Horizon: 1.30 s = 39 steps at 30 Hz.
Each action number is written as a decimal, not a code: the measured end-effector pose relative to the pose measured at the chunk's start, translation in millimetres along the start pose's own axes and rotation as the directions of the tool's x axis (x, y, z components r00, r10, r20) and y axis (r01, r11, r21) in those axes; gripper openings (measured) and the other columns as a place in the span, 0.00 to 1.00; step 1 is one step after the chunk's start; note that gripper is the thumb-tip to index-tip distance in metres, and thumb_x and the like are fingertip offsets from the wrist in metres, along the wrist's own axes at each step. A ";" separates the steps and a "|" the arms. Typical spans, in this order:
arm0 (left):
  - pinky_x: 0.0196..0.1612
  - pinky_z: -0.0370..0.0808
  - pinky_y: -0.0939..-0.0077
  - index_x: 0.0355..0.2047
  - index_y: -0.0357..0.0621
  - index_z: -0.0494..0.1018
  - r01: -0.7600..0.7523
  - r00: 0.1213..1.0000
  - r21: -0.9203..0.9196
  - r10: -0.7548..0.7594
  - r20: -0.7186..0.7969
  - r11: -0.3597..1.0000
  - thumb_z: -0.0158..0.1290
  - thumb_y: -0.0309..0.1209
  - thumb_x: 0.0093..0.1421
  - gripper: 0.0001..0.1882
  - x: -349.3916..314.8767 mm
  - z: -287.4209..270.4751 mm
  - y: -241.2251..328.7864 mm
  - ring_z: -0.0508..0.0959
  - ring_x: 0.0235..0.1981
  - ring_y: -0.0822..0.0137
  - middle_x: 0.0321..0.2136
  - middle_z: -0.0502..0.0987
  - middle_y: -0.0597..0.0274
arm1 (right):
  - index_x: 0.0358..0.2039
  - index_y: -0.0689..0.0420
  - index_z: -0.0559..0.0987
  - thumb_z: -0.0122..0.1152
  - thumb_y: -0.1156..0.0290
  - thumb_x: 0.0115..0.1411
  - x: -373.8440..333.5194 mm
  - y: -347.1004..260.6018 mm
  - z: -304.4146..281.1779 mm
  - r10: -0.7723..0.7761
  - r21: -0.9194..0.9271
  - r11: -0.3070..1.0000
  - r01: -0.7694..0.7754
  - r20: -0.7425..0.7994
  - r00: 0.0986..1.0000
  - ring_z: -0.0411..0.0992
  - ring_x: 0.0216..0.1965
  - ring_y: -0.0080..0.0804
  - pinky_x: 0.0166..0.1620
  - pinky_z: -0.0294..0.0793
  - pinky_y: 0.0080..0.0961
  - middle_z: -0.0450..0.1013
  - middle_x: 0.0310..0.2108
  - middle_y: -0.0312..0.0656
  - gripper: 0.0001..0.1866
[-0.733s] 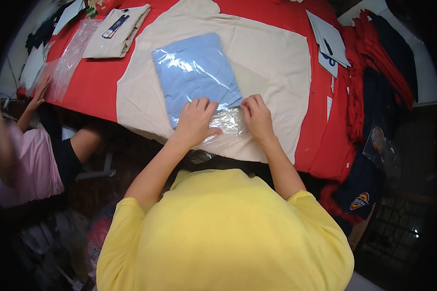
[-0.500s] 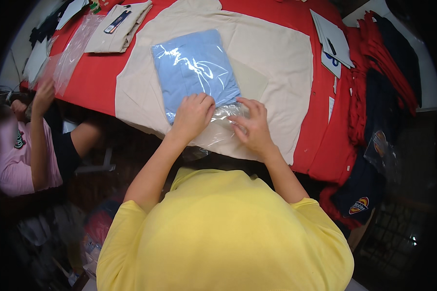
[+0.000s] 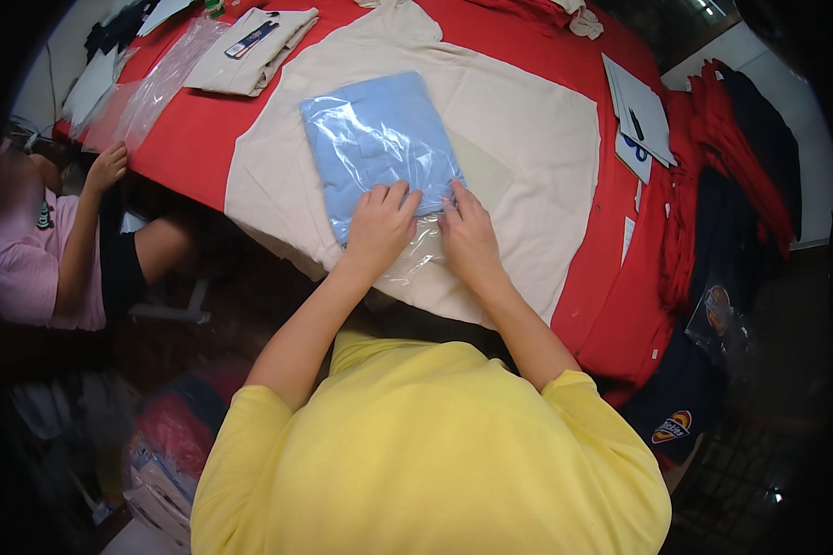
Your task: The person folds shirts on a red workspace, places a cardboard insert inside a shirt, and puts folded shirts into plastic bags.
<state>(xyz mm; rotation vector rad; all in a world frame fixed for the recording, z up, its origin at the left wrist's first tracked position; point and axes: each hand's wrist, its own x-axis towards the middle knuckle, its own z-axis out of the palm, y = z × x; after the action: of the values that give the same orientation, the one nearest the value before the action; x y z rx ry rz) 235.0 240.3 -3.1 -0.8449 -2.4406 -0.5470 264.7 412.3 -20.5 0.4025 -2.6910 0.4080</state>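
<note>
A folded light-blue garment [image 3: 375,139] lies inside a clear plastic bag [image 3: 415,252] on a spread-out cream garment [image 3: 551,139]. My left hand [image 3: 379,227] rests on the bag at the blue garment's near edge, fingers stretched out and slightly apart. Beside it, my right hand [image 3: 470,236] lies at the near right corner, its fingers extended over the plastic. The loose, see-through end of the bag shows between and below my hands. A pale flat sheet [image 3: 486,174] sticks out from beneath the bag on the right.
Red cloth [image 3: 190,162] covers the table. A folded beige garment [image 3: 250,51] with a tag and clear plastic [image 3: 171,79] lie far left. White cards [image 3: 637,106] with a pen and stacked red and navy garments [image 3: 713,176] are right. A seated co-worker's hand [image 3: 109,166] is at the left edge.
My right hand has moved from the loose plastic up onto the bag's near right corner, its fingers straightening. My left hand stays on the near edge. The co-worker's hand has lowered.
</note>
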 end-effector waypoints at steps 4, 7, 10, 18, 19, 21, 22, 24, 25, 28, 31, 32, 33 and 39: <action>0.31 0.68 0.72 0.35 0.45 0.70 -0.002 1.000 0.035 0.001 0.017 0.999 0.54 0.26 0.45 0.14 -1.5 8.0 3.6 0.71 0.31 0.65 0.31 0.69 0.64 | 0.42 0.68 0.77 0.60 0.76 0.51 -4.8 7.3 -10.7 -0.055 0.074 0.996 0.056 -0.012 0.998 0.61 0.58 0.47 0.58 0.63 0.41 0.61 0.59 0.56 0.17; 0.32 0.69 0.68 0.33 0.44 0.70 0.043 0.994 0.028 -0.046 0.100 0.999 0.54 0.26 0.44 0.13 2.4 8.0 7.0 0.72 0.32 0.62 0.31 0.69 0.61 | 0.44 0.69 0.76 0.59 0.77 0.52 -8.3 -0.4 -28.6 -0.043 -0.054 0.998 0.041 -0.032 0.999 0.64 0.55 0.47 0.56 0.65 0.39 0.61 0.58 0.56 0.17; 0.34 0.69 0.66 0.33 0.44 0.70 0.040 0.990 0.041 -0.045 0.130 0.998 0.54 0.26 0.44 0.13 10.9 5.4 10.3 0.72 0.32 0.60 0.30 0.69 0.61 | 0.45 0.67 0.75 0.57 0.78 0.52 -18.5 10.5 -30.0 0.002 -0.113 0.994 -0.004 -0.018 1.000 0.65 0.52 0.47 0.53 0.66 0.38 0.61 0.58 0.55 0.18; 0.34 0.67 0.68 0.32 0.44 0.72 0.026 0.999 -0.014 -0.025 0.033 1.000 0.52 0.25 0.47 0.10 20.9 23.3 17.8 0.72 0.32 0.61 0.29 0.69 0.62 | 0.50 0.64 0.72 0.51 0.78 0.52 -14.2 14.0 -35.3 -0.034 -0.114 0.993 0.033 -0.009 0.999 0.66 0.45 0.43 0.48 0.65 0.39 0.66 0.48 0.51 0.22; 0.34 0.67 0.67 0.33 0.44 0.73 0.034 0.999 -0.040 -0.033 0.035 0.999 0.52 0.24 0.47 0.10 21.4 22.6 17.2 0.72 0.32 0.61 0.30 0.70 0.62 | 0.50 0.65 0.72 0.50 0.77 0.52 -12.9 14.0 -36.4 -0.033 -0.156 0.987 0.030 -0.014 0.999 0.66 0.43 0.42 0.47 0.64 0.40 0.67 0.46 0.51 0.22; 0.35 0.67 0.67 0.35 0.44 0.73 0.046 0.998 -0.084 -0.043 0.036 0.995 0.51 0.24 0.48 0.12 21.3 22.6 15.5 0.72 0.33 0.60 0.30 0.70 0.62 | 0.50 0.65 0.72 0.50 0.77 0.51 -11.6 19.6 -34.3 -0.090 -0.168 0.982 0.084 -0.031 0.995 0.66 0.42 0.41 0.46 0.64 0.39 0.67 0.45 0.49 0.23; 0.35 0.67 0.67 0.36 0.45 0.74 0.048 0.998 -0.101 -0.045 0.033 0.994 0.51 0.24 0.48 0.12 20.8 23.2 14.3 0.72 0.33 0.60 0.31 0.70 0.62 | 0.49 0.65 0.72 0.50 0.77 0.50 -11.2 22.7 -33.2 -0.121 -0.174 0.978 0.113 -0.040 0.992 0.66 0.41 0.40 0.46 0.64 0.38 0.67 0.44 0.48 0.23; 0.35 0.67 0.67 0.37 0.45 0.74 0.055 0.998 -0.127 -0.050 0.037 0.990 0.50 0.23 0.49 0.13 19.9 23.6 13.1 0.72 0.34 0.60 0.32 0.71 0.62 | 0.48 0.65 0.73 0.50 0.76 0.50 -13.5 26.5 -32.1 -0.111 -0.193 0.976 0.106 -0.013 0.994 0.66 0.40 0.39 0.44 0.63 0.38 0.68 0.43 0.46 0.22; 0.36 0.67 0.67 0.38 0.45 0.74 0.058 0.998 -0.136 -0.053 0.044 0.989 0.50 0.23 0.49 0.14 19.5 23.4 12.9 0.72 0.34 0.61 0.32 0.71 0.62 | 0.47 0.66 0.73 0.50 0.75 0.49 -14.4 27.5 -32.3 -0.105 -0.203 0.974 0.103 0.000 0.994 0.66 0.40 0.38 0.43 0.63 0.37 0.68 0.43 0.45 0.22; 0.39 0.67 0.66 0.40 0.47 0.74 0.099 0.993 -0.144 -0.089 0.074 0.985 0.49 0.23 0.50 0.15 18.5 24.1 14.1 0.72 0.36 0.60 0.34 0.71 0.62 | 0.46 0.63 0.73 0.56 0.73 0.53 -12.8 26.3 -33.4 -0.030 -0.228 0.972 0.062 0.139 0.990 0.66 0.46 0.38 0.50 0.61 0.39 0.67 0.47 0.44 0.18; 0.40 0.67 0.65 0.41 0.48 0.74 0.122 0.991 -0.131 -0.114 0.067 0.984 0.49 0.23 0.50 0.16 16.9 27.2 14.7 0.72 0.37 0.60 0.35 0.71 0.62 | 0.42 0.63 0.73 0.57 0.71 0.53 -7.9 25.9 -36.6 -0.032 -0.243 0.966 0.083 0.208 0.978 0.66 0.47 0.38 0.50 0.62 0.39 0.68 0.46 0.44 0.16; 0.40 0.67 0.66 0.41 0.48 0.74 0.125 0.991 -0.125 -0.119 0.058 0.984 0.50 0.24 0.50 0.16 16.4 28.3 14.5 0.72 0.37 0.60 0.35 0.71 0.62 | 0.42 0.64 0.73 0.55 0.72 0.53 -7.6 27.0 -37.0 -0.070 -0.243 0.963 0.115 0.185 0.980 0.66 0.44 0.37 0.47 0.62 0.38 0.68 0.45 0.44 0.16; 0.39 0.67 0.66 0.40 0.47 0.74 0.114 0.993 -0.123 -0.109 0.049 0.986 0.49 0.23 0.50 0.16 17.4 26.2 15.7 0.72 0.36 0.60 0.34 0.71 0.63 | 0.42 0.64 0.73 0.53 0.72 0.52 -9.1 29.0 -37.2 -0.109 -0.244 0.959 0.147 0.164 0.980 0.66 0.42 0.37 0.44 0.63 0.37 0.68 0.44 0.45 0.16; 0.45 0.68 0.67 0.45 0.46 0.73 0.117 0.979 -0.238 -0.071 0.192 0.964 0.55 0.26 0.48 0.21 18.4 14.3 6.5 0.72 0.42 0.58 0.40 0.72 0.58 | 0.43 0.60 0.75 0.55 0.73 0.49 -17.2 18.8 -51.4 -0.213 -0.255 0.943 0.211 0.023 0.977 0.67 0.42 0.42 0.43 0.64 0.36 0.68 0.48 0.50 0.18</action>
<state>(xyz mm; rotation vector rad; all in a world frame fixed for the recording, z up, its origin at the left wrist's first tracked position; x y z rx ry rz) 222.1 260.7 -2.6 -0.9160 -2.6261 -0.8597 290.7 450.5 13.6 0.6039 -2.6129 -0.0032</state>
